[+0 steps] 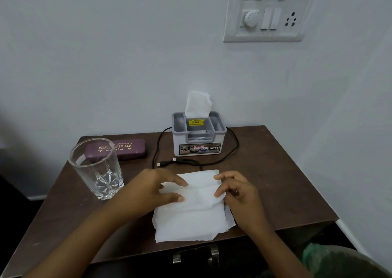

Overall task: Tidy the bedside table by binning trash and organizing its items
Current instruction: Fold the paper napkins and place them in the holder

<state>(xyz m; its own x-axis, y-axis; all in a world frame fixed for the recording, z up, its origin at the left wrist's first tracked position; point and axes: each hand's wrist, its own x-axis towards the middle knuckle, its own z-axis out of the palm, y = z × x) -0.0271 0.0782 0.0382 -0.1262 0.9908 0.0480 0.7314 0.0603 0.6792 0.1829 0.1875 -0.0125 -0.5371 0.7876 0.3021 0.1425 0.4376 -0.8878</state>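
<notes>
A clear glass [96, 167] stands well to the left of the fingers, with a purple spectacle case [125, 149] just behind it, as a person tidies a dark wooden desk [275, 182]. The left hand [157, 189] pinches the left side of a fold in a stack of white tissue sheets [191, 218], fingers [180, 181] on top and thumb below. The stack lies flat on the desk between the two hands, its near edge at the desk's front. Just beyond the fingertips trails a black cable [191, 162], which loops around a grey organiser box [198, 137] with one tissue standing up from its slot. The right hand [237, 193] grips the fold's right side with curled fingers [220, 177]. Something green [318, 256], possibly a bin bag, shows low at the right. The step in hand appears to be folding the loose tissues; next, the fold likely needs pressing flat before the stack goes to the box.
</notes>
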